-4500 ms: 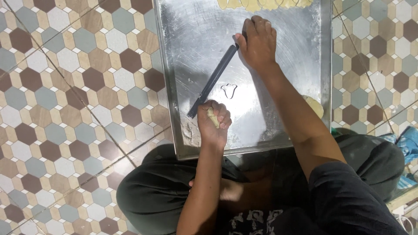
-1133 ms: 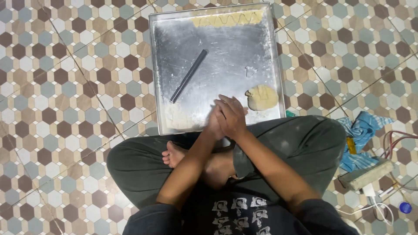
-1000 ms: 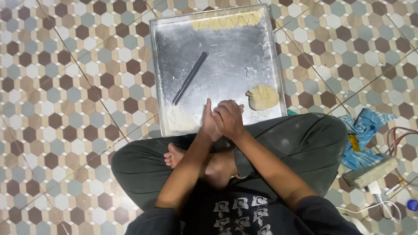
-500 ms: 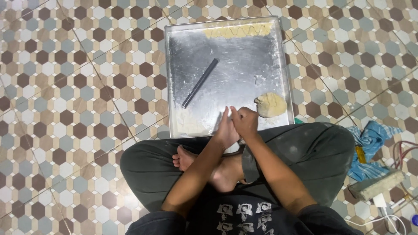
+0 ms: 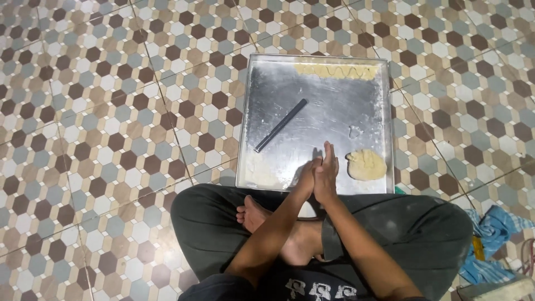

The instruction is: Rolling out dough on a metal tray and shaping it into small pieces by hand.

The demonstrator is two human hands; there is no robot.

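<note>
The left hand (image 5: pixel 305 177) and right hand (image 5: pixel 326 174) press flat together, palm to palm, over the near edge of the metal tray (image 5: pixel 334 106); whether dough sits between them cannot be told; a dough lump (image 5: pixel 366 165) lies just beside them

Hexagon-tiled floor (image 5: pixel 100 139) in brown, beige and grey-blue carries a square metal tray (image 5: pixel 334 83) flat at upper middle; person sits cross-legged at the tray's near edge; blue cloth (image 5: pixel 493 234) and a pale block (image 5: pixel 501 290) lie at the floor's lower right corner
</note>
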